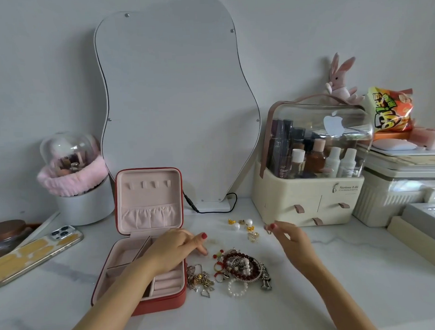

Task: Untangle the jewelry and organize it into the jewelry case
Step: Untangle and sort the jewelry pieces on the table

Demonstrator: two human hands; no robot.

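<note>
Tangled pile: the knot of bead bracelets and chains point(242, 267) lies lowest in the frame, just right of the case, between your two forearms.
Chain clump: a smaller heap of metal chains point(199, 279) sits against the case's right edge, touching or nearly so.
Jewelry case: your red jewelry case point(141, 268) stands open at centre-left, lid upright, compartments showing nothing in them that I can see.
Left hand: your left hand point(176, 247) hangs over the case's right side, fingers loosely curled, index tip on the table, holding nothing.
Right hand: your right hand point(289, 239) pinches a small ring-like piece point(269, 228), too blurred to name surely.
Key relation: the case lies to the left of that pinched piece, across the pile.
Loose earrings: pearl and gold earrings point(243, 225) lie beyond, just left of your right fingertips.
</note>
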